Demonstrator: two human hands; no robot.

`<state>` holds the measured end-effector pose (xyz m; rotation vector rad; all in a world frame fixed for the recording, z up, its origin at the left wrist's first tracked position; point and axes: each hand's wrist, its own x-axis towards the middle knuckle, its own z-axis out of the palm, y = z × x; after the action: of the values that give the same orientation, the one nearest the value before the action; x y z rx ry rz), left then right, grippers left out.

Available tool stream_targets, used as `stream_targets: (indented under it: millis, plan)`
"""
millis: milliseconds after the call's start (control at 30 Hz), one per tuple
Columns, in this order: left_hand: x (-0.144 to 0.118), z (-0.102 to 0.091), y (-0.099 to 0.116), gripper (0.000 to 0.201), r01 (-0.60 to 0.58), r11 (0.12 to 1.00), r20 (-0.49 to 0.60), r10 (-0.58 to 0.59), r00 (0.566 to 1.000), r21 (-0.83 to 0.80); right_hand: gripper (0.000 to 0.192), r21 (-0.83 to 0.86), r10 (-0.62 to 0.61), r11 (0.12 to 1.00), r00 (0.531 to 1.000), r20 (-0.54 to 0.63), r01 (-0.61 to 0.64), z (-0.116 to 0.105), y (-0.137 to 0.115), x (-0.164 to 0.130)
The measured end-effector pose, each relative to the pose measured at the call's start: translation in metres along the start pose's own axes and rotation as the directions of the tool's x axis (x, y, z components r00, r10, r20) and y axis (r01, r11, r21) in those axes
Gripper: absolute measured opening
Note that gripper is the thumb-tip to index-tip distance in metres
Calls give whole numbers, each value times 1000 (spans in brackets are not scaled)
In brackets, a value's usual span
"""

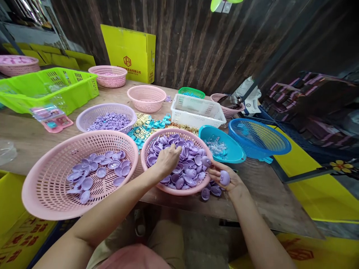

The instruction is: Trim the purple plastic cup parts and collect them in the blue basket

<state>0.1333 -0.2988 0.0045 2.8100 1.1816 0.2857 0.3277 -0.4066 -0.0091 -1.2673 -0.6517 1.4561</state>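
Observation:
My left hand [168, 158] reaches into a pink basket [157, 184] heaped with purple plastic shell pieces [187, 164], fingers curled among them. Whether it grips one is hidden by the knuckles. My right hand [223, 178] hovers just right of that basket's rim, palm up, holding a purple shell piece [224, 178]. A few loose purple pieces [210, 191] lie on the wooden table [260, 186] under it. A larger pink basket [45, 186] to the left holds a thin layer of flatter purple pieces [95, 172].
Behind stand a lilac basket of small purple parts [108, 120], a white crate [196, 110], a teal bowl [221, 148], a blue basket [259, 138], a green crate [47, 89], more pink baskets [146, 98] and a yellow carton [129, 52]. Yellow boxes [17, 231] sit low on the left.

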Motion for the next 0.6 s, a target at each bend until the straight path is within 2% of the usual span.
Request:
stream_targets:
  millis: [67,100,133,200,267,300,333,400,433,467,500,600]
  plan:
    - [-1,-3,2,28,1,1000,-43,-1,999,-5,18,-75,-86,994,990,-115,78,-18,5,-6]
    - [-3,-4,4,28,-1,1000,-64,0,998,-20,21,-173,-147,978,967,-208,112,-28,9,-8]
    - [-6,-5,8,28,-9,999,-82,5,997,-45,25,-304,-222,945,925,-310,125,-39,14,-10]
    - [-15,-6,22,31,-61,991,-103,48,994,-120,32,-553,-389,829,792,-471,78,-60,26,-12]
    - [-28,-1,44,35,-197,959,-106,178,978,-202,37,-690,-514,724,666,-541,-2,-77,39,-10]
    - [-36,5,58,35,-294,927,-104,277,955,-231,37,-720,-549,694,626,-554,-28,-83,46,-8]
    - [-43,13,71,33,-406,880,-93,396,914,-247,36,-740,-577,671,594,-561,-46,-86,52,-6]
    - [-53,35,97,26,-587,779,-58,590,805,-223,33,-790,-640,608,536,-550,-85,-89,62,0]
    - [-56,47,109,24,-631,751,-39,637,770,-196,31,-813,-667,574,520,-533,-97,-88,67,3]
    - [-55,60,118,24,-644,745,-20,651,759,-174,29,-836,-689,539,517,-507,-102,-88,71,6]
    - [-53,72,125,25,-637,755,-6,644,765,-157,27,-858,-706,503,524,-476,-101,-87,74,8]
    - [-37,100,135,32,-512,849,31,520,854,-133,25,-908,-734,411,561,-384,-85,-87,82,14]
